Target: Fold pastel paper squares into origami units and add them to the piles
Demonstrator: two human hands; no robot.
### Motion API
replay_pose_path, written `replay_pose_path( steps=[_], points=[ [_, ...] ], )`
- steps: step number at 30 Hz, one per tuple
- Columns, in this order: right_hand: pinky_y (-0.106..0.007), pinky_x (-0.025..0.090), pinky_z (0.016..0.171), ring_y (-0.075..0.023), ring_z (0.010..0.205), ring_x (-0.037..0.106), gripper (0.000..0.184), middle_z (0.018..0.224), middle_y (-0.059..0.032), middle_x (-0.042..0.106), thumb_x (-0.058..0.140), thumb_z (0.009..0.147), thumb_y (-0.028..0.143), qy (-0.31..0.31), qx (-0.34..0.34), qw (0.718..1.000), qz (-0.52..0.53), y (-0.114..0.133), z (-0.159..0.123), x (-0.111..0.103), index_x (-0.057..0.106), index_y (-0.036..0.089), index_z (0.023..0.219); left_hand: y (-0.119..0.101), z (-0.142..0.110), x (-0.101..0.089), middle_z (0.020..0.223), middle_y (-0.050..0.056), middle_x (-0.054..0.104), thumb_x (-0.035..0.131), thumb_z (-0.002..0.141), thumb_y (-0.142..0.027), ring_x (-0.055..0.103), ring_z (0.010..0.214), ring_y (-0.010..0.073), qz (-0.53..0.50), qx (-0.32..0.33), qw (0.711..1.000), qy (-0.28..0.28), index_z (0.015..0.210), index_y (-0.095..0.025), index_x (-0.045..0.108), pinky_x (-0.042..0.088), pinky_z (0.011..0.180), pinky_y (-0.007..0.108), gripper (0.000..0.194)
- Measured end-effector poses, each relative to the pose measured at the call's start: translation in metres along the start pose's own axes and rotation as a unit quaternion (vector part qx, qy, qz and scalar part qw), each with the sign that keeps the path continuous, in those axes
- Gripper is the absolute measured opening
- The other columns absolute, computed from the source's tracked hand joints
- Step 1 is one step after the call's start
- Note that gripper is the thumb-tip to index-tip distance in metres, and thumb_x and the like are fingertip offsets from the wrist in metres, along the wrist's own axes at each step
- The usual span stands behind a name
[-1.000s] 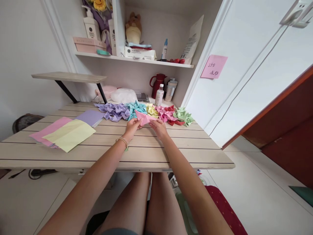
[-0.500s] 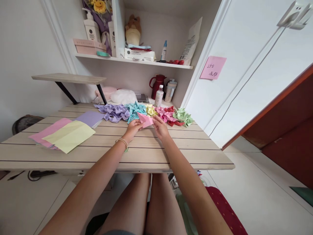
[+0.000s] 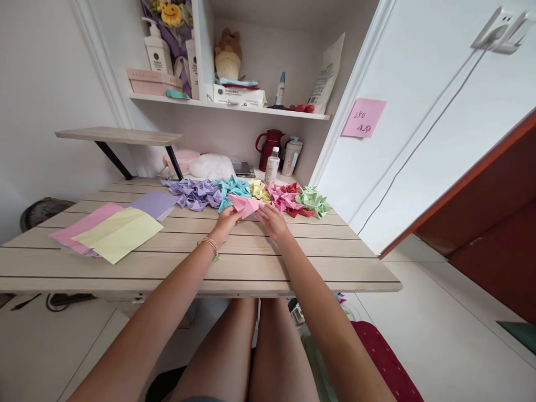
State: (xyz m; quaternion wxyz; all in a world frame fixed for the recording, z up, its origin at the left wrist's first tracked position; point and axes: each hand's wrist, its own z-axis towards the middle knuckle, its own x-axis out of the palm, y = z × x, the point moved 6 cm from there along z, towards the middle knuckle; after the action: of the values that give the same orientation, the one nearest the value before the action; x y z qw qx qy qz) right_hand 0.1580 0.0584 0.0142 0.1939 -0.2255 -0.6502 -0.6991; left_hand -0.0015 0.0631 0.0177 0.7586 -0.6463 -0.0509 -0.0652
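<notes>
In the head view, your left hand [image 3: 226, 221] and right hand [image 3: 273, 220] pinch the pink folded paper [image 3: 245, 205] at your twelve o'clock, each grip narrow, maybe to steady it. Folded shapes [image 3: 199, 192] behind seem grouped by color to stay neat. A pink note [image 3: 363, 118] at one o'clock says "250".

Before you, white shelving [image 3: 268, 109] backs a slatted wooden desk [image 3: 335, 262]; pale floor tiles [image 3: 402, 329] stretch beneath white walls [image 3: 377, 50]
</notes>
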Motion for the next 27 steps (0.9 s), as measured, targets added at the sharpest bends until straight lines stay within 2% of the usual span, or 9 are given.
replay_pose_path(
  steps=[5,8,11,13,16,18,20,23,27],
  points=[
    [-0.027,0.057,0.065,-0.0156,0.075,0.068,0.025,0.086,-0.0030,0.069,0.076,0.067,0.027,0.000,0.041,0.998,-0.048,-0.008,-0.002,-0.002,0.062,0.021,0.087,0.000,-0.002,0.001,0.077,0.003,0.067,0.079,0.056,-0.040,0.055,0.060,0.0102,-0.001,-0.006,1.000,-0.002,0.085,-0.014,0.067,0.038,0.052,0.021,0.040],
    [-0.024,0.054,0.057,-0.0152,0.074,0.067,0.028,0.089,-0.0036,0.068,0.071,0.072,0.040,-0.010,0.024,0.997,-0.071,-0.002,-0.004,-0.001,0.062,0.022,0.091,-0.001,-0.003,0.005,0.069,0.001,0.064,0.080,0.054,-0.040,0.049,0.053,0.0079,0.005,-0.007,1.000,0.015,0.083,-0.014,0.067,0.035,0.048,0.020,0.042],
    [-0.025,0.052,0.057,-0.0162,0.076,0.066,0.036,0.092,-0.0042,0.068,0.063,0.075,0.051,-0.004,-0.017,0.992,-0.123,0.009,-0.005,0.001,0.064,0.023,0.097,-0.001,-0.003,0.006,0.072,0.002,0.066,0.080,0.055,-0.038,0.045,0.050,0.0065,0.008,-0.001,1.000,0.022,0.086,-0.014,0.068,0.031,0.045,0.020,0.042],
    [-0.027,0.052,0.062,-0.0174,0.079,0.065,0.035,0.093,-0.0042,0.068,0.064,0.073,0.050,0.023,-0.076,0.975,-0.207,0.019,-0.006,0.006,0.067,0.023,0.096,-0.001,-0.003,0.006,0.072,0.002,0.066,0.080,0.056,-0.037,0.045,0.049,0.0067,0.016,0.000,1.000,0.027,0.086,-0.014,0.068,0.030,0.045,0.021,0.039],
    [-0.031,0.051,0.072,-0.0194,0.080,0.063,0.030,0.087,-0.0039,0.070,0.071,0.066,0.043,0.054,-0.170,0.920,-0.348,0.028,-0.010,0.014,0.070,0.021,0.085,0.000,-0.003,0.004,0.063,0.001,0.062,0.080,0.059,-0.036,0.047,0.051,0.0087,0.032,0.005,0.999,0.026,0.080,-0.014,0.069,0.034,0.048,0.022,0.033],
    [-0.032,0.050,0.073,-0.0193,0.076,0.062,0.028,0.079,-0.0034,0.069,0.071,0.065,0.042,0.062,-0.184,0.900,-0.390,0.027,-0.011,0.017,0.071,0.019,0.080,-0.002,-0.003,0.001,0.066,0.001,0.064,0.079,0.060,-0.037,0.053,0.057,0.0114,0.032,0.015,0.999,0.013,0.080,-0.014,0.070,0.040,0.053,0.023,0.031],
    [-0.031,0.051,0.070,-0.0184,0.071,0.061,0.031,0.074,-0.0029,0.067,0.068,0.067,0.045,0.072,-0.164,0.908,-0.378,0.023,-0.010,0.017,0.071,0.017,0.078,-0.004,-0.003,-0.001,0.074,0.003,0.068,0.079,0.061,-0.037,0.058,0.067,0.0139,0.020,0.025,0.999,0.000,0.081,-0.015,0.070,0.044,0.061,0.024,0.031],
    [-0.030,0.053,0.068,-0.0172,0.071,0.060,0.036,0.071,-0.0022,0.064,0.063,0.071,0.050,0.079,-0.133,0.936,-0.315,0.018,-0.009,0.016,0.070,0.015,0.077,-0.005,-0.003,0.000,0.081,0.004,0.070,0.079,0.060,-0.038,0.062,0.071,0.0145,-0.007,0.019,1.000,0.008,0.083,-0.014,0.069,0.048,0.065,0.024,0.035],
    [-0.029,0.052,0.068,-0.0163,0.071,0.058,0.037,0.069,-0.0010,0.063,0.067,0.067,0.051,0.065,-0.111,0.943,-0.308,0.018,-0.007,0.011,0.072,0.016,0.075,0.000,-0.006,0.005,0.068,0.003,0.068,0.081,0.057,-0.039,0.060,0.054,0.0119,0.016,-0.024,0.998,0.051,0.085,-0.013,0.067,0.044,0.050,0.021,0.041]
  ],
)
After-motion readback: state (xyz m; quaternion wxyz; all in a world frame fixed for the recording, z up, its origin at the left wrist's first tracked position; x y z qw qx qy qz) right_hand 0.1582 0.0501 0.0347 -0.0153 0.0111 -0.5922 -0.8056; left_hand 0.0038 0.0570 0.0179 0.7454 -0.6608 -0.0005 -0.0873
